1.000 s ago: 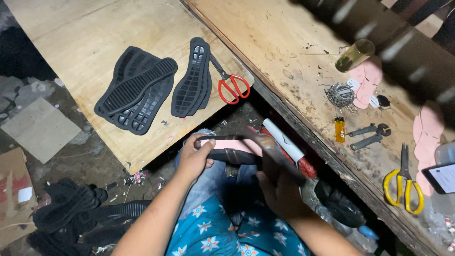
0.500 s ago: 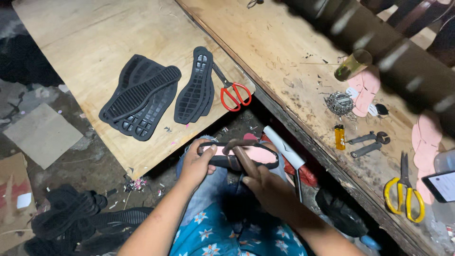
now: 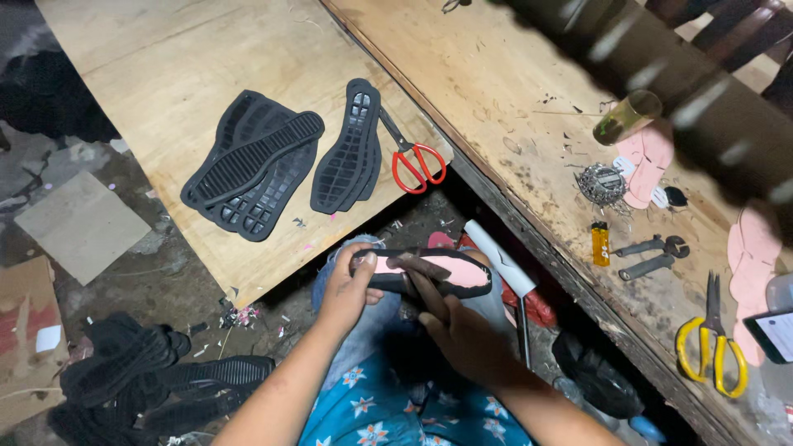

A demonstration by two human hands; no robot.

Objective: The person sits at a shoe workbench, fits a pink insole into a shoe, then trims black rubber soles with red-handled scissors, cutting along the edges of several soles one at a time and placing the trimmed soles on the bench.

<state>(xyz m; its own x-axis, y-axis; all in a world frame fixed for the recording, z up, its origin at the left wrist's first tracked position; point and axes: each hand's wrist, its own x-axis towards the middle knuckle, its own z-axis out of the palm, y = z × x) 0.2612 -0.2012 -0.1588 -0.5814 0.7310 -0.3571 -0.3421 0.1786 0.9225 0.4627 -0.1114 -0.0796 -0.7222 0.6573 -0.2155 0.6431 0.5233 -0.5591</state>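
My left hand point(image 3: 347, 289) grips the heel end of a black shoe sole with a pink insole point(image 3: 462, 271), held level above my lap. My right hand point(image 3: 458, 326) lies across the middle of the same sole, its fingers pressing on the pink surface. Several black rubber soles point(image 3: 252, 169) lie in a heap on the wooden board point(image 3: 165, 66) ahead. A further pair of soles point(image 3: 351, 153) sits beside red-handled scissors point(image 3: 413, 161) near the board's edge.
The workbench point(image 3: 496, 91) to the right carries a yellow lighter point(image 3: 600, 243), pliers point(image 3: 652, 254), yellow-handled scissors point(image 3: 714, 347), pink insole cut-outs point(image 3: 644, 161), a wire ball point(image 3: 601, 183) and a glass point(image 3: 628, 117). More black soles point(image 3: 157, 376) lie on the floor at the left.
The sole has turned from tilted to level in my hands. My right hand has slid up onto its middle, over the pink insole. The view has shifted slightly.
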